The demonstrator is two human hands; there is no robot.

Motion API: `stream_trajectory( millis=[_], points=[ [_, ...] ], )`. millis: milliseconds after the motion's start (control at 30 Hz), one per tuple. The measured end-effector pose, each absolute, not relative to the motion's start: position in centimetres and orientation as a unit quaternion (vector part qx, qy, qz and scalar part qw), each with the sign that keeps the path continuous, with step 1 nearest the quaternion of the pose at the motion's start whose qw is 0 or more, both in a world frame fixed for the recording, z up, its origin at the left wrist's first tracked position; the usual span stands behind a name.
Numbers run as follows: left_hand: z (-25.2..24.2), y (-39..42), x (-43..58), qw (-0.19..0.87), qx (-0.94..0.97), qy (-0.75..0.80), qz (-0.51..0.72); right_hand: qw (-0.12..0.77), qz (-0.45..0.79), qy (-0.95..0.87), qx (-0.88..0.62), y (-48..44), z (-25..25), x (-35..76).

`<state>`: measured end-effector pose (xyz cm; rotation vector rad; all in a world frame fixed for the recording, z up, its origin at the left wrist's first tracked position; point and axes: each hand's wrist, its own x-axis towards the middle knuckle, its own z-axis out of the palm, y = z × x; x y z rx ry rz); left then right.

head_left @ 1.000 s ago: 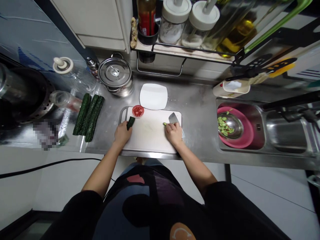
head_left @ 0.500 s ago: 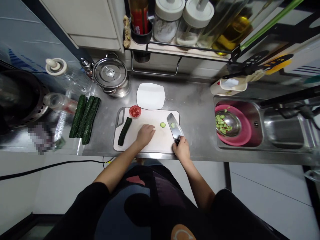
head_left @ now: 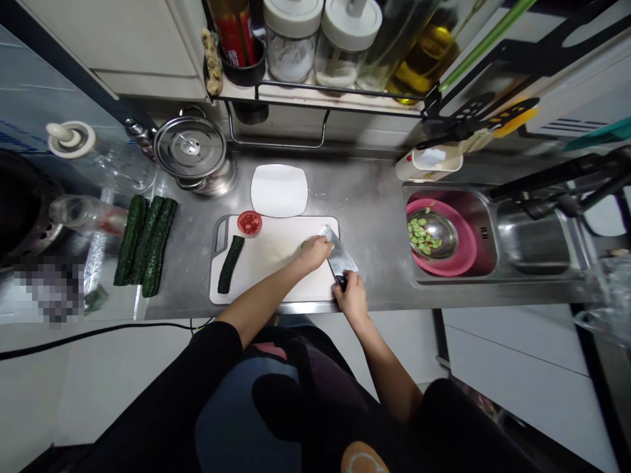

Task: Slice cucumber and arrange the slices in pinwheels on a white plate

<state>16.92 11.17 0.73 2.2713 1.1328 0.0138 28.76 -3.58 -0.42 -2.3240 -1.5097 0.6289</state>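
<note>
Biggest thing here is the stainless steel countertop (head_left: pixel 374 217), running right across the middle of the frame. The double sink (head_left: pixel 532 249) is set into it at the right, and a white cutting board (head_left: pixel 280 233) with a grey handle end lies around the centre. Lidded steel pot (head_left: pixel 194 154) sits upper left of centre. In the sink's left side there's a pink basin (head_left: pixel 466 249), with a metal bowl (head_left: pixel 446 230) inside it holding pale green slices (head_left: pixel 422 235). The squarish white plate (head_left: pixel 279 190) is just above the board, and three whole cucumbers (head_left: pixel 145 243) lie side by side over at the left.

Cleaver (head_left: pixel 340 253) is at the board's right end, blade angled toward the upper left. The right hand (head_left: pixel 353 295) is wrapped around its black handle. The left hand (head_left: pixel 315 253) has its fingers curled over the board, right next to the blade; can't tell if it's actually gripping anything. A cut length of cucumber (head_left: pixel 230 265) lies loose on the board's left part, below a small red-rimmed dish (head_left: pixel 249 235) of red pieces. Tiniest thing: a green bit (head_left: pixel 304 244) peeking out beside the left fingers.
</note>
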Motion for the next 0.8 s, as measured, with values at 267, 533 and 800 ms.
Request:
stream_trajectory(
  millis=[267, 533, 800],
  points=[
    [0.0, 11.0, 16.1, 0.254, 0.893, 0.371, 0.025, 0.143, 0.184, -0.491, -0.839, -6.7, 2.4, 32.6],
    [0.5, 10.7, 15.3, 0.256, 0.9, 0.35, 0.036, 0.24, 0.324, -0.389, -0.828, -6.2, 5.5, 32.8],
    [2.3, 8.1, 4.1, 0.175, 0.71, 0.644, 0.224, 0.281, 0.491, -0.393, -0.724, -5.5, 5.1, 28.3]
  ],
)
